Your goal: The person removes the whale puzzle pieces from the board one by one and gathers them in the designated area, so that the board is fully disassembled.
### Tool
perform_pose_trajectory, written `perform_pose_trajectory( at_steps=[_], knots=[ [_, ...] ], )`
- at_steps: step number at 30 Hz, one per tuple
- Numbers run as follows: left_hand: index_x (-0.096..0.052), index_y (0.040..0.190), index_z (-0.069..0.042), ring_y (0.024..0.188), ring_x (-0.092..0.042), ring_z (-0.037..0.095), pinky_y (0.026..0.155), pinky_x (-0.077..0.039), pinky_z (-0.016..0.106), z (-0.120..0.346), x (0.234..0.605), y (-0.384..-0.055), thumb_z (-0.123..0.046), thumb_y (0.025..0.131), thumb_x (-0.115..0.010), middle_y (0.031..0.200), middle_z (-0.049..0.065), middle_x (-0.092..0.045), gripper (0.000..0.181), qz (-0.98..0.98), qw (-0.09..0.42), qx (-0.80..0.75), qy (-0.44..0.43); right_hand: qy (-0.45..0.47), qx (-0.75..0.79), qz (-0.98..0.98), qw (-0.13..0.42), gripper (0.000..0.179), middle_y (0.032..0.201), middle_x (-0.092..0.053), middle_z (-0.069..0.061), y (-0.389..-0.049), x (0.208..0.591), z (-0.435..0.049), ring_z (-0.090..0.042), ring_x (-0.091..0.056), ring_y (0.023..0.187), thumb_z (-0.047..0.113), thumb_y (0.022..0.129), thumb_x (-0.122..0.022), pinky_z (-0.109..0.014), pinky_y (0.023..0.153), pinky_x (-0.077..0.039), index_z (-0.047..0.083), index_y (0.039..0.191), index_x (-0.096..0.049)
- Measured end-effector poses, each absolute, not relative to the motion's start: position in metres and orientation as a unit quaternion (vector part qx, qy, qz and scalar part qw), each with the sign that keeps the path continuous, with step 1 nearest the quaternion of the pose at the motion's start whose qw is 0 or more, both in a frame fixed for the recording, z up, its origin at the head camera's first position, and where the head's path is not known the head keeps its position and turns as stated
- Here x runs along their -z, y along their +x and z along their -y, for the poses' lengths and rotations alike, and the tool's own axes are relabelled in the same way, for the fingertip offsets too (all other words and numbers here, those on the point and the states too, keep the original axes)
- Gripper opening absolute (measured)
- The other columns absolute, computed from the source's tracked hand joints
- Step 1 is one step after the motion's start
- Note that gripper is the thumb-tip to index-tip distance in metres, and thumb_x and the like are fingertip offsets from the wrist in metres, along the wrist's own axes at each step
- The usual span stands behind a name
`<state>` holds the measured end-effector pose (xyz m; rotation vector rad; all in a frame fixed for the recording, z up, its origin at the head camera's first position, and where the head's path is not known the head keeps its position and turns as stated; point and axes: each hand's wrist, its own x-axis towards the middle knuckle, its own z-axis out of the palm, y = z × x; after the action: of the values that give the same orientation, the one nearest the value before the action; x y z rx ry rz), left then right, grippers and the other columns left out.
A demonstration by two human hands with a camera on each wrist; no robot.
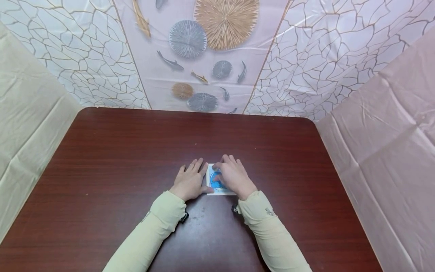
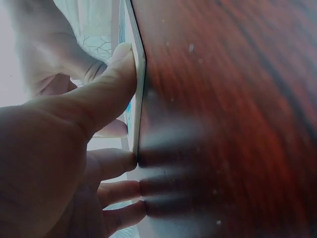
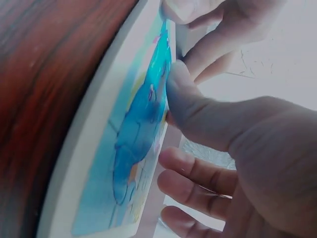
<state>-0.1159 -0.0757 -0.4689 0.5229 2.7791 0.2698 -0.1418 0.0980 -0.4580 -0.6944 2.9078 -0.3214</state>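
Observation:
On the table lies a small flat board (image 1: 221, 191) with a white border and a light-blue picture. A glossy blue shape (image 3: 136, 131) fills its middle in the right wrist view, with thin lines across the picture. My left hand (image 1: 190, 183) rests at the board's left side, fingers spread and straight, its thumb (image 2: 119, 69) lying on the near edge. Over the board's right part is my right hand (image 1: 236, 177); its thumb (image 3: 185, 96) touches the picture, and the other fingers extend past the far side. That hand hides much of the board in the head view.
The dark red-brown wooden table (image 1: 102, 158) surrounds the board on all sides. A patterned curtain (image 1: 204, 68) hangs behind its far edge, with pale cloth (image 1: 384, 124) at the right and left sides. Each wrist wears a dark strap.

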Motion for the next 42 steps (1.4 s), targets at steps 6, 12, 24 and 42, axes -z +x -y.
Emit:
perform_pose_trajectory(
  at_steps=[6, 12, 24, 42],
  knots=[
    [-0.030, 0.154, -0.012, 0.146, -0.020, 0.029, 0.110, -0.023, 0.056, 0.0749, 0.4684, -0.1153, -0.066, 0.084, -0.059, 0.159, 0.013, -0.021, 0.093, -0.967, 0.153, -0.094, 0.183, -0.226, 0.099, -0.967, 0.066, 0.034, 0.100, -0.057, -0.001, -0.1453, 0.4586, -0.0950, -0.023, -0.049, 0.097, 0.033, 0.079, -0.082, -0.042, 0.083, -0.042, 0.019, 0.109, -0.075],
    [-0.031, 0.153, -0.012, 0.145, -0.021, 0.029, 0.110, -0.023, 0.057, 0.0746, 0.4701, -0.1139, -0.067, 0.084, -0.059, 0.159, 0.013, -0.022, 0.093, -0.966, 0.150, -0.099, 0.184, -0.216, 0.095, -0.970, 0.067, 0.033, 0.101, -0.057, -0.002, -0.1461, 0.4588, -0.0936, -0.023, -0.048, 0.097, 0.032, 0.076, -0.084, -0.043, 0.083, -0.041, 0.020, 0.107, -0.076],
    [-0.031, 0.153, -0.011, 0.145, -0.021, 0.029, 0.110, -0.024, 0.057, 0.0760, 0.4707, -0.1150, -0.068, 0.084, -0.058, 0.159, 0.012, -0.022, 0.093, -0.968, 0.147, -0.087, 0.185, -0.221, 0.101, -0.969, 0.051, 0.036, 0.098, -0.056, -0.001, -0.1456, 0.4623, -0.0947, -0.022, -0.049, 0.094, 0.033, 0.076, -0.083, -0.040, 0.078, -0.041, 0.022, 0.110, -0.076],
    [-0.031, 0.153, -0.011, 0.146, -0.021, 0.030, 0.109, -0.024, 0.057, 0.0747, 0.4684, -0.1158, -0.066, 0.084, -0.059, 0.159, 0.013, -0.022, 0.093, -0.968, 0.151, -0.089, 0.182, -0.230, 0.087, -0.968, 0.049, 0.032, 0.096, -0.056, 0.000, -0.1479, 0.4604, -0.0953, -0.020, -0.048, 0.092, 0.035, 0.077, -0.083, -0.039, 0.077, -0.041, 0.024, 0.106, -0.077]
  ],
)
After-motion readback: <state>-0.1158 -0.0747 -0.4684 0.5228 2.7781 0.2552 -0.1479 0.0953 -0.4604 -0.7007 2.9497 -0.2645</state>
